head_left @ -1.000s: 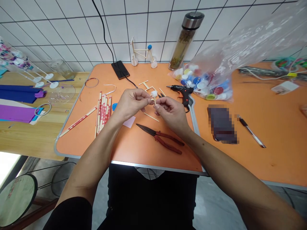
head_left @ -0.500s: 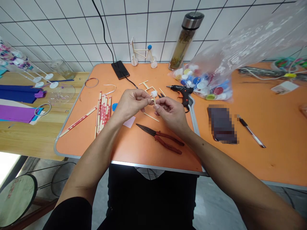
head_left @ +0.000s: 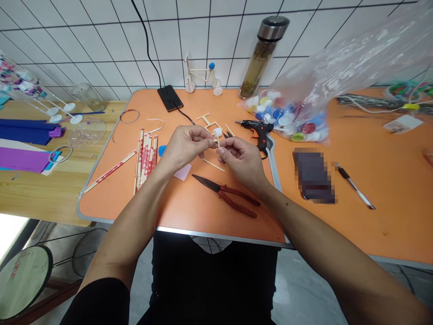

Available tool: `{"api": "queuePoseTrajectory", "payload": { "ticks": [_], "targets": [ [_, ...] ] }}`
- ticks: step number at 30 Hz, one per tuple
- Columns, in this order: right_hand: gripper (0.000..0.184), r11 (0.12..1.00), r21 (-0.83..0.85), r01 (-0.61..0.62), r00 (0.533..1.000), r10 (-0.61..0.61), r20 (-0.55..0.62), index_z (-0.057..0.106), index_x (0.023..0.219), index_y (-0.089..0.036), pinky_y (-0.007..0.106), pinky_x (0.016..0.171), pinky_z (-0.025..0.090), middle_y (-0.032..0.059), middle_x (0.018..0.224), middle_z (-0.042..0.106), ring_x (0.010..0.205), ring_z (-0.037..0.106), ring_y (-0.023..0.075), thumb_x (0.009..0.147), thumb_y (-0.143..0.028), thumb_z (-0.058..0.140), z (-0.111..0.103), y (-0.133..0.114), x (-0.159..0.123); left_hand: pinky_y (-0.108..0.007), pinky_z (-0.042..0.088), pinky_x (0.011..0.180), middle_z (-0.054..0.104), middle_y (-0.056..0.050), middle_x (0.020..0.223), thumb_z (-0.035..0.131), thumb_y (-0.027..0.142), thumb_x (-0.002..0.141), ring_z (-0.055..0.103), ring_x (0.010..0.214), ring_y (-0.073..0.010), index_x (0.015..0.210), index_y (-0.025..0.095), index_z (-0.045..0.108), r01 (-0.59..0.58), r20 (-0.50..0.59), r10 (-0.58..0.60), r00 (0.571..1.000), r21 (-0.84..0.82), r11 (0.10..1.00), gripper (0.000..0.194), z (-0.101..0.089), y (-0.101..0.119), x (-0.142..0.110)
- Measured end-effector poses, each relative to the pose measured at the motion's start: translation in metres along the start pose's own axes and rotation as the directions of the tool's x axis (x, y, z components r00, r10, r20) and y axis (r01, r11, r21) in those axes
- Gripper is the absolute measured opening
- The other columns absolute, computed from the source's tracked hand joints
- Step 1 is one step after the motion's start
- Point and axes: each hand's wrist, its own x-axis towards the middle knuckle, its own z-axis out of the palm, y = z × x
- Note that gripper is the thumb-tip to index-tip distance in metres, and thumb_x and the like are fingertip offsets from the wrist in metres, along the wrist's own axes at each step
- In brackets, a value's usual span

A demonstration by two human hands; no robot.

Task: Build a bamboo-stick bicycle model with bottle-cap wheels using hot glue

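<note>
Hands: close together.
Right hand (head_left: 241,155): mine, pinching short stick (head_left: 218,141) between my hands.
Left hand (head_left: 186,145): bunched at the stick, can't tell if gripping.
White cap (head_left: 217,132): at stick's upper end.

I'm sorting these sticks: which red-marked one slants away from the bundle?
The leftmost red-marked stick, lying diagonally; the others lie bunched, roughly parallel, in the bundle to its right.

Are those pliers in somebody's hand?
No, the pliers lie on the table, while the left hand and right hand meet at a small stick.
</note>
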Motion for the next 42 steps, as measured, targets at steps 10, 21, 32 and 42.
{"api": "queuePoseTrajectory", "payload": {
  "ticks": [10,21,32,42],
  "targets": [
    [0.020,1.000,0.007,0.022,1.000,-0.022,-0.005,0.079,0.097,-0.023,0.029,0.065,0.058,-0.0011,0.077,0.071,0.067,0.069,0.0149,0.094,-0.042,0.085,-0.0005,0.0071,-0.0004,-0.020,0.050,0.054,0.087,-0.007,0.086,0.079,0.017,0.082,0.066,0.060,-0.0098,0.081,0.015,0.082,0.030,-0.009,-0.030,1.000,0.039,0.999,0.003,0.0009,0.0037,-0.0014],
    [0.028,1.000,-0.008,0.003,1.000,-0.003,-0.006,0.080,0.098,-0.022,0.030,0.066,0.063,-0.0007,0.077,0.073,0.066,0.071,0.0160,0.093,-0.049,0.087,-0.0016,0.0081,0.0000,-0.021,0.052,0.056,0.086,-0.007,0.085,0.080,0.015,0.083,0.069,0.063,-0.0111,0.083,0.015,0.083,0.024,-0.010,-0.023,1.000,0.051,0.998,0.003,0.0010,-0.0023,0.0011],
    [0.028,1.000,-0.009,0.005,1.000,-0.005,-0.005,0.078,0.097,-0.023,0.032,0.067,0.063,-0.0004,0.078,0.072,0.067,0.072,0.0164,0.094,-0.049,0.088,-0.0007,0.0082,0.0000,-0.020,0.053,0.056,0.086,-0.007,0.086,0.080,0.015,0.084,0.069,0.063,-0.0107,0.084,0.015,0.083,0.035,-0.007,-0.034,0.999,0.065,0.997,0.003,0.0009,-0.0013,0.0008],
    [0.019,1.000,-0.003,-0.005,1.000,0.005,-0.010,0.079,0.096,-0.022,0.030,0.066,0.061,-0.0013,0.076,0.072,0.066,0.071,0.0156,0.093,-0.041,0.083,-0.0011,0.0079,-0.0002,-0.020,0.055,0.058,0.086,-0.006,0.086,0.079,0.016,0.085,0.069,0.064,-0.0105,0.085,0.015,0.083,0.010,0.003,-0.010,1.000,0.077,0.997,0.004,0.0010,-0.0039,0.0015]
  ]
}}
